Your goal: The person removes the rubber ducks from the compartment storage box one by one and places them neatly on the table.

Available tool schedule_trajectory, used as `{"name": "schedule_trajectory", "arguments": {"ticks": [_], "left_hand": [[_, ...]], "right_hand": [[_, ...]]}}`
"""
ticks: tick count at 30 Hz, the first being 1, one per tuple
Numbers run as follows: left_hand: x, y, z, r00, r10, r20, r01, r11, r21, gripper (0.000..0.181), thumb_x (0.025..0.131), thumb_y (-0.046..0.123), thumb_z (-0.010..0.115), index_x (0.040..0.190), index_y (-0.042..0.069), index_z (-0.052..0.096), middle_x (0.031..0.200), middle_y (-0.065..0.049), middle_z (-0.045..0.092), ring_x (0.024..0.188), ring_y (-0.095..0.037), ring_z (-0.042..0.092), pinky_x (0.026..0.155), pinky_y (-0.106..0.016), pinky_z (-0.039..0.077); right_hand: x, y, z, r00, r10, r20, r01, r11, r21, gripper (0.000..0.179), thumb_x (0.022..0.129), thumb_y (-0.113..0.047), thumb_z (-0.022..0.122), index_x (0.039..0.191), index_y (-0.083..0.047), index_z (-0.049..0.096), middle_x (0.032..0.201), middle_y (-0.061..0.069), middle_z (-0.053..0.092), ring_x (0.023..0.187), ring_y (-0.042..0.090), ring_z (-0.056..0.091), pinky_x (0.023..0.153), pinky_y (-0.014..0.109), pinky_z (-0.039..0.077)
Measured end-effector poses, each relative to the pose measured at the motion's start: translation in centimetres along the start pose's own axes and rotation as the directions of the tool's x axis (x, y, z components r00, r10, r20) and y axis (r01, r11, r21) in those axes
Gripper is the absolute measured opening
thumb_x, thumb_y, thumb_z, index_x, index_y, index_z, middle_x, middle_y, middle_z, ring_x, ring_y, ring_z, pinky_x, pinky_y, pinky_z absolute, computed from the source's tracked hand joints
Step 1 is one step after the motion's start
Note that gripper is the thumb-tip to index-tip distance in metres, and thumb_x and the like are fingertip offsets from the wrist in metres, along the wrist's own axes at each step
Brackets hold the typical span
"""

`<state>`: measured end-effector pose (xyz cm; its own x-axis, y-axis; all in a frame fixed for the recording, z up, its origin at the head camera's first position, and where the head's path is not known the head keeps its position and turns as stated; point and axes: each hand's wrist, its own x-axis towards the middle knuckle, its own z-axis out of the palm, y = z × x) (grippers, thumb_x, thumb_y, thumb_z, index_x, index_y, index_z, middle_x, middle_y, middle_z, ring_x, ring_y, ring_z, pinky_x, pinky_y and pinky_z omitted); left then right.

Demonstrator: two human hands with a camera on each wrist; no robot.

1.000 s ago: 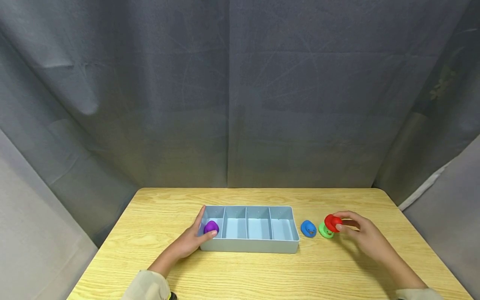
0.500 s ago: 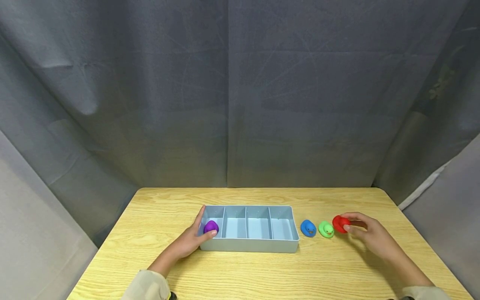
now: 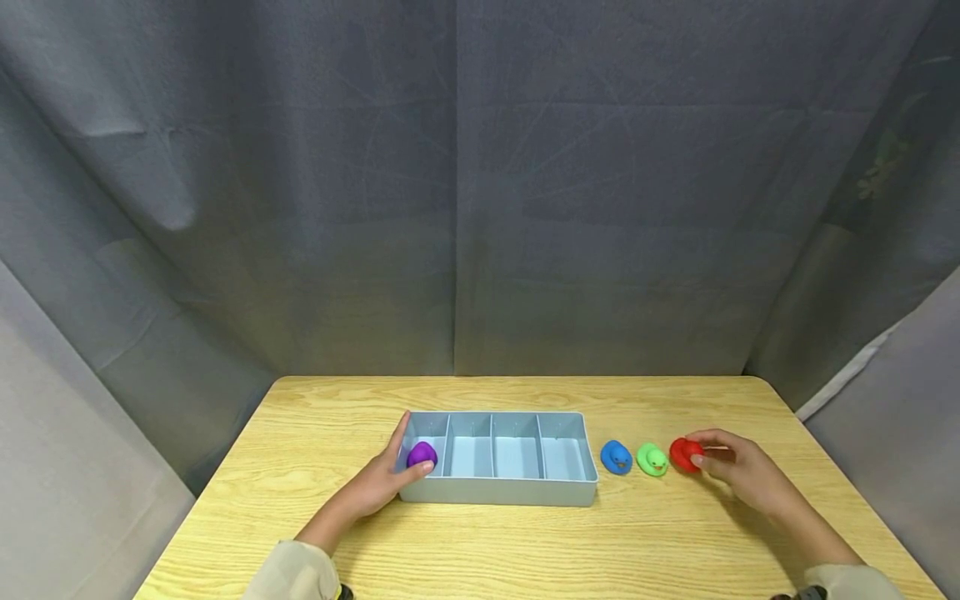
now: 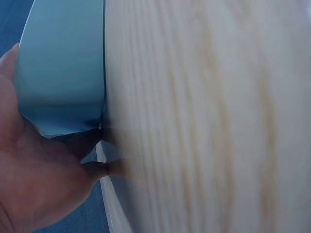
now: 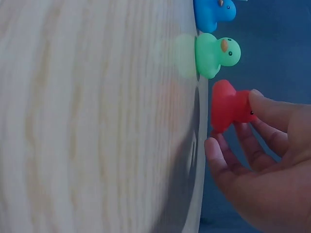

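Note:
My right hand (image 3: pixel 750 477) pinches a red rubber duck (image 3: pixel 685 455) between thumb and fingers, to the right of the green duck. In the right wrist view the red duck (image 5: pixel 226 107) is close over the tabletop, its head at my thumb tip. A green rubber duck (image 3: pixel 652 459) and a blue one (image 3: pixel 616 457) stand in a row to its left. My left hand (image 3: pixel 375 485) holds the left end of a grey-blue divided tray (image 3: pixel 498 492), thumb along the near side and fingers at the end wall. A purple rounded thing (image 3: pixel 422 454) sits in the leftmost compartment, partly behind my thumb.
The tray's dividers (image 3: pixel 492 446) make a row of several compartments. Light wood tabletop (image 3: pixel 480 550) surrounds tray and ducks. Grey curtains (image 3: pixel 480 208) hang behind the table's far edge and down both sides.
My right hand has carried the red duck rightward from over the green duck, then lowered it slightly beside it. My left hand and the tray stay in place.

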<state>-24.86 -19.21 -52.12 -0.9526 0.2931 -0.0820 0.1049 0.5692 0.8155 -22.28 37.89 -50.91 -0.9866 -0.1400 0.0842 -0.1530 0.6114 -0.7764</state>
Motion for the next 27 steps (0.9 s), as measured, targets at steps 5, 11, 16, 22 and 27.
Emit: {"name": "schedule_trajectory", "arguments": {"ticks": [5,11,16,22,27], "left_hand": [[-0.02,0.01,-0.02,1.0,0.004,0.0,-0.004,1.0,0.005,0.1,0.098,0.053,0.065,0.166,0.034,-0.005,0.17,-0.024,0.01,0.15,-0.055,0.021,0.117,-0.073,0.019],[-0.02,0.05,-0.1,1.0,0.003,0.008,-0.003,1.0,0.003,0.1,0.098,0.053,0.065,0.166,0.035,-0.006,0.171,-0.023,0.008,0.15,-0.055,0.021,0.117,-0.074,0.019],[-0.07,0.12,-0.23,1.0,-0.003,0.018,0.003,1.0,-0.003,0.1,0.099,0.052,0.066,0.166,0.036,-0.006,0.171,-0.021,0.007,0.15,-0.055,0.02,0.117,-0.074,0.019],[-0.08,0.16,-0.33,1.0,-0.005,0.022,0.005,1.0,-0.007,0.1,0.099,0.049,0.067,0.166,0.037,-0.006,0.172,-0.02,0.007,0.15,-0.055,0.021,0.117,-0.074,0.02],[-0.03,0.13,-0.29,0.999,-0.012,0.031,0.013,1.0,-0.017,0.104,0.097,0.047,0.07,0.166,0.037,-0.006,0.171,-0.021,0.006,0.149,-0.056,0.023,0.117,-0.074,0.021]], "right_hand": [[0.1,0.27,0.06,1.0,0.015,0.027,-0.015,1.0,0.016,0.039,0.1,-0.013,0.068,0.131,0.009,0.061,0.124,0.026,0.067,0.101,0.008,0.066,0.077,0.023,0.056],[0.06,0.37,0.3,0.997,0.05,0.051,-0.053,0.997,0.048,0.041,0.1,-0.013,0.068,0.133,0.01,0.059,0.126,0.027,0.066,0.1,0.008,0.066,0.078,0.023,0.056],[0.05,0.29,0.33,0.997,0.054,0.057,-0.057,0.997,0.052,0.04,0.1,-0.012,0.069,0.132,0.01,0.059,0.125,0.027,0.066,0.1,0.011,0.066,0.078,0.023,0.056],[0.16,0.27,0.28,0.997,0.05,0.056,-0.053,0.997,0.05,0.039,0.099,-0.01,0.068,0.132,0.011,0.059,0.123,0.027,0.067,0.101,0.014,0.066,0.077,0.024,0.057],[0.19,0.24,0.36,0.997,0.062,0.051,-0.065,0.996,0.058,0.04,0.099,-0.01,0.069,0.132,0.012,0.059,0.124,0.028,0.066,0.101,0.013,0.067,0.077,0.023,0.056]]}}
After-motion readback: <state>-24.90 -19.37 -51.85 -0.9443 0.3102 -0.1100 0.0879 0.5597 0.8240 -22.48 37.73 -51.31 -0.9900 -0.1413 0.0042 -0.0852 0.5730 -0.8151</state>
